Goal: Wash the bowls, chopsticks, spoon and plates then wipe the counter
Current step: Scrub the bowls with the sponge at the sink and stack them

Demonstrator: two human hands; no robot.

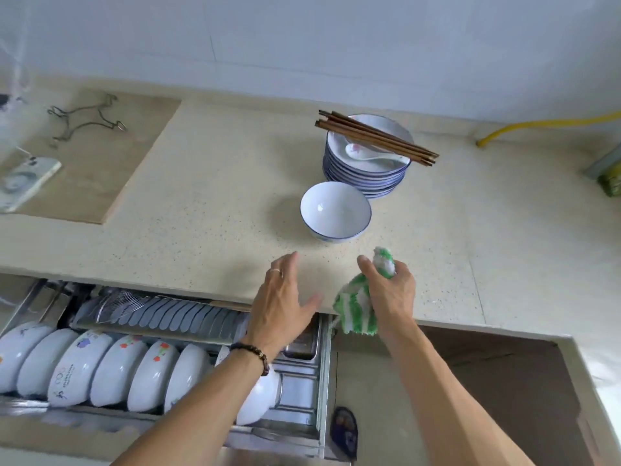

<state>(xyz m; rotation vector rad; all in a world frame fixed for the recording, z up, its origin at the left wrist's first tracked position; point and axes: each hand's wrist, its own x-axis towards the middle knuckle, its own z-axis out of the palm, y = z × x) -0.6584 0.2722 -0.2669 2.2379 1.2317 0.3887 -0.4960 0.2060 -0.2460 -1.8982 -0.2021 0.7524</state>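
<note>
Right hand [391, 294] fingers curled tight round a green-and-white cloth [361, 307], bunched, its tail hanging over the counter [208, 203] front edge. Left hand [280, 302] flat, fingers straight and slightly spread, thumb out, holding nothing, hovering at the counter edge; ring on one finger, bead bracelet [253, 354] on wrist. Just beyond the hands, one white blue-rimmed bowl [336, 211] upright on the counter. Behind it, touching or nearly, a stack of plates [363, 176] with a white spoon [366, 153] in the top plate and brown chopsticks [376, 137] laid across the rim. Below the counter edge, open pull-out rack [302, 381] holding a row of white bowls [100, 368] on edge.
</note>
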